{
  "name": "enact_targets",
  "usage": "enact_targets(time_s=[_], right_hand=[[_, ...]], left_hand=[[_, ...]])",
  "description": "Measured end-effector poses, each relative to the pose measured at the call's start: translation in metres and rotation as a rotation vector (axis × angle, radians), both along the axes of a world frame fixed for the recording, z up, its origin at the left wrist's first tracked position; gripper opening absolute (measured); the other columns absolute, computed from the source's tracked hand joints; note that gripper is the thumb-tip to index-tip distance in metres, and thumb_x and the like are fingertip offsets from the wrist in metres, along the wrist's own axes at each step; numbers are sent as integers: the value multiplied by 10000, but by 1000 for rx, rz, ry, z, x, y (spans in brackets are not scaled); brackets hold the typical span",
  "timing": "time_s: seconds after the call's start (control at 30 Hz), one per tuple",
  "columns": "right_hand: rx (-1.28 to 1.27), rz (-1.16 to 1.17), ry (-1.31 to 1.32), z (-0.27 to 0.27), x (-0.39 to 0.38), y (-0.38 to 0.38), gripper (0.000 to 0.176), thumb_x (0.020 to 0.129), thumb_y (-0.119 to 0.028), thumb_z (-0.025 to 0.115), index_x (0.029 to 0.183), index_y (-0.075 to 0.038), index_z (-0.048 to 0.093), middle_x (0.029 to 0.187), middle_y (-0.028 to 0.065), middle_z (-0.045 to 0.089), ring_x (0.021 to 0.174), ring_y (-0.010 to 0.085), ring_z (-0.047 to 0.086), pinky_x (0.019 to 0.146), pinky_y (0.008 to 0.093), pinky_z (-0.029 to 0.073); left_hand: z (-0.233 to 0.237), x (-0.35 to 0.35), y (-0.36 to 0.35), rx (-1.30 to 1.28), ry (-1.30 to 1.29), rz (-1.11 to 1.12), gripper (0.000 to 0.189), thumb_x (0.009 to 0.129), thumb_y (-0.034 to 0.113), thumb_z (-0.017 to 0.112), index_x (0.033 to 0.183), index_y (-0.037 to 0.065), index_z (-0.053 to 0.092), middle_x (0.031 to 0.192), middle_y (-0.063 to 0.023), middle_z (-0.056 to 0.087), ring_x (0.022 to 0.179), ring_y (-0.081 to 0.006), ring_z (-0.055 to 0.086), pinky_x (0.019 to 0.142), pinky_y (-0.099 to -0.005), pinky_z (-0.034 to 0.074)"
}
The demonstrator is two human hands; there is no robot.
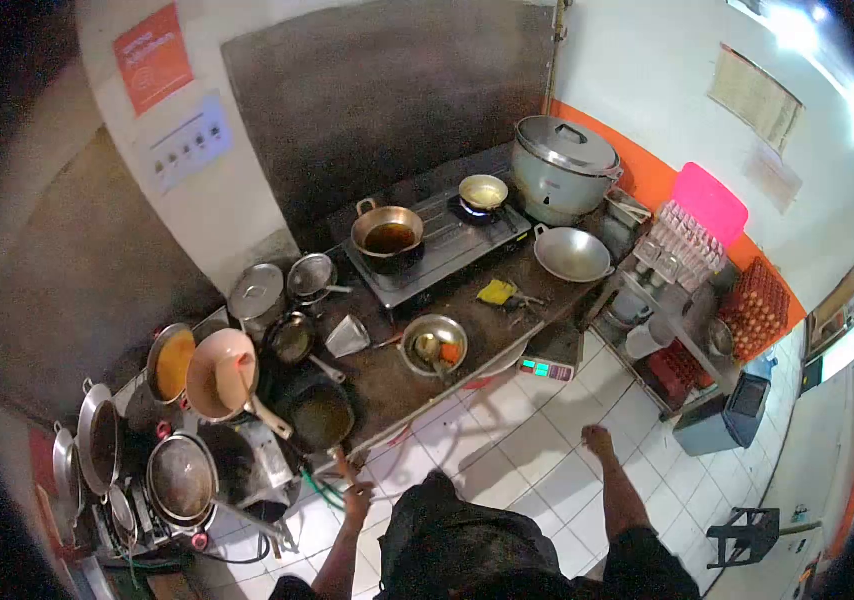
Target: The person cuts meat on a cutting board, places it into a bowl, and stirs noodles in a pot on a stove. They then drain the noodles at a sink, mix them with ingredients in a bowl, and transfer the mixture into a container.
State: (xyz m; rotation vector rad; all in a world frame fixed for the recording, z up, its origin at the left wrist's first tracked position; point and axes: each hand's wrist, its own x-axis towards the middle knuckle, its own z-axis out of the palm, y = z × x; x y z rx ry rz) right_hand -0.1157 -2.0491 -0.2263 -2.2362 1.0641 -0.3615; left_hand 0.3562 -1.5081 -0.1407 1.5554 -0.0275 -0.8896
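Note:
My left hand [357, 498] is closed at the end of the handle of a dark square frying pan [321, 415], at the counter's front edge. A thin layer that looks like oil covers the pan's bottom. My right hand [598, 440] hangs over the tiled floor with its fingers curled in, and nothing shows in it. Ahead, a steel bowl [411, 345] holds a ladle and something orange. A small pan [484, 192] sits over a lit burner on the gas stove [437, 262]. Beside it on the stove, a wok [362, 240] contains brown liquid.
A large lidded rice cooker [553, 172] and an empty wok [573, 255] stand at the counter's right. Left are a beige saucepan [209, 375] and several pots. A shelf [637, 370], egg trays [759, 310], a bin [722, 425] and a black stool [744, 537] stand right.

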Motion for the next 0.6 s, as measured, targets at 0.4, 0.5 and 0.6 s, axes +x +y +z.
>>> enact_targets(time_s=[0.4, 0.5, 0.6], right_hand=[[492, -88, -269, -48, 345, -267, 229, 798, -232, 739, 962, -78, 692, 743, 54, 701, 689, 256, 652, 650, 386, 531], [56, -97, -125, 32, 423, -294, 288, 863, -328, 689, 1013, -83, 670, 1133, 82, 631, 833, 236, 623, 656, 417, 496], [295, -71, -928, -73, 476, -368, 341, 904, -363, 652, 1105, -87, 635, 1351, 88, 503, 912, 227, 588, 668, 431, 475]], left_hand=[[111, 14, -187, 30, -98, 413, 129, 885, 78, 584, 974, 16, 654, 945, -70, 680, 761, -169, 673, 572, -262, 510], [139, 10, -213, 167, -236, 374, 179, 909, 152, 621, 1004, 3, 645, 966, -89, 689, 803, -182, 677, 608, -278, 526], [148, -32, -192, 319, -173, 506, 261, 919, 239, 650, 1013, -4, 646, 952, -130, 688, 760, -200, 679, 558, -305, 529]])
